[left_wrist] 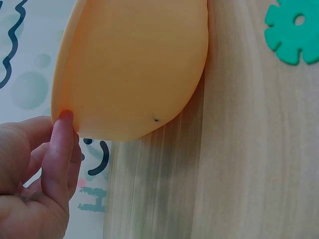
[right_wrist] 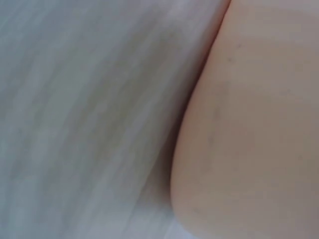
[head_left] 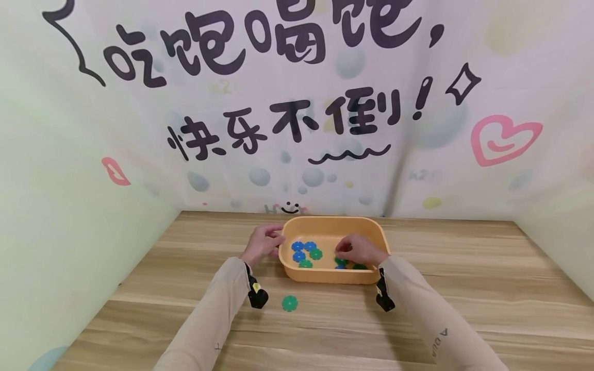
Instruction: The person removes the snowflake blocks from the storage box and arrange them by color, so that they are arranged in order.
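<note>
An orange plastic tub (head_left: 333, 276) stands on the wooden table, with several blue notched discs (head_left: 298, 247) and green notched discs (head_left: 316, 254) lying in it. At its left end my left hand (head_left: 262, 242) pinches the rim; the left wrist view shows the thumb and fingers at the tub's edge (left_wrist: 139, 59). My right hand (head_left: 361, 249) reaches in over the right end, fingers bent down above green and blue discs. Whether it pinches one is hidden. The right wrist view has only the tub's outer wall (right_wrist: 254, 134) and a blurred surface.
A single green notched disc (head_left: 290, 303) lies on the table (head_left: 325, 330) in front of the tub, between the forearms. Behind the table hangs a white printed cloth (head_left: 260, 154) with black lettering. Pale cloth walls stand on both sides.
</note>
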The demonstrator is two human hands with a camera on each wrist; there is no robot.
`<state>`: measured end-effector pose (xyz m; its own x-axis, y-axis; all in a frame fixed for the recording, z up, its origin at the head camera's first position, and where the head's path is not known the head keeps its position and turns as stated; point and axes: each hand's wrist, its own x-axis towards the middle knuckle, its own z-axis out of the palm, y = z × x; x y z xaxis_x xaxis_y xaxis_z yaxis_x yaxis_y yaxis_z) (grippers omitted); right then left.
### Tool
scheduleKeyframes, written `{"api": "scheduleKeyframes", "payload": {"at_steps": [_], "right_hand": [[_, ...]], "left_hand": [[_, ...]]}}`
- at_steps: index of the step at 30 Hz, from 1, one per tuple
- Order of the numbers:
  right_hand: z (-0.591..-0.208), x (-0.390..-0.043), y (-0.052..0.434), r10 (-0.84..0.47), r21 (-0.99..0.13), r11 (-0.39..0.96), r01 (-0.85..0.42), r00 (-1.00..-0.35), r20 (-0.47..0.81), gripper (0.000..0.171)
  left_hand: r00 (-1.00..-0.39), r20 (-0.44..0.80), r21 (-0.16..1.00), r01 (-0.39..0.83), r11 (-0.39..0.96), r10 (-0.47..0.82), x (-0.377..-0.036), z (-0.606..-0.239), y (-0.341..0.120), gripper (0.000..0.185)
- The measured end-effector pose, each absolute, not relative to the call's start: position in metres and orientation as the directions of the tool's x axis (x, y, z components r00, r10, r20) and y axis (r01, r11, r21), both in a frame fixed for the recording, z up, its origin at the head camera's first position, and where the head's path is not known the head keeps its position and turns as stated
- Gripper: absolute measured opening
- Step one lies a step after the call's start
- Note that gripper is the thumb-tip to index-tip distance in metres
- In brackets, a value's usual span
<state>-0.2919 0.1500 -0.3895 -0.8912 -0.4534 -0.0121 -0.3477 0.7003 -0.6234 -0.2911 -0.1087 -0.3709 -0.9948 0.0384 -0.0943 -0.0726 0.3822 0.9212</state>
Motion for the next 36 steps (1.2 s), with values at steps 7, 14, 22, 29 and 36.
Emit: {"api": "scheduleKeyframes", "payload": {"at_steps": [7,14,22,29,36], "right_hand": [[-0.3892,-0.2926,0.1512,-0.477,-0.626,0.694,-0.357,-0.878,-0.028,0.013],[-0.3879,-0.2924,0.1507,-0.461,-0.640,0.700,-0.318,-0.885,-0.065,0.015],[-0.3867,-0.2920,0.1500,-0.465,-0.630,0.708,-0.319,-0.882,-0.076,0.018],[-0.3837,-0.2899,0.1466,-0.443,-0.624,0.727,-0.285,-0.890,-0.110,0.020],[-0.3842,-0.2919,0.1452,-0.447,-0.637,0.717,-0.283,-0.888,-0.109,0.015]], "left_hand": [[-0.995,-0.094,0.920,-0.071,0.385,0.042,-0.2910,-0.3704,-0.1089,0.038],[-0.995,-0.093,0.923,-0.071,0.377,0.040,-0.2914,-0.3718,-0.1090,0.037],[-0.994,-0.098,0.921,-0.077,0.381,0.037,-0.2919,-0.3714,-0.1094,0.037],[-0.995,-0.094,0.923,-0.071,0.377,0.042,-0.2922,-0.3716,-0.1095,0.037],[-0.995,-0.092,0.923,-0.070,0.378,0.040,-0.2922,-0.3718,-0.1099,0.037]]}}
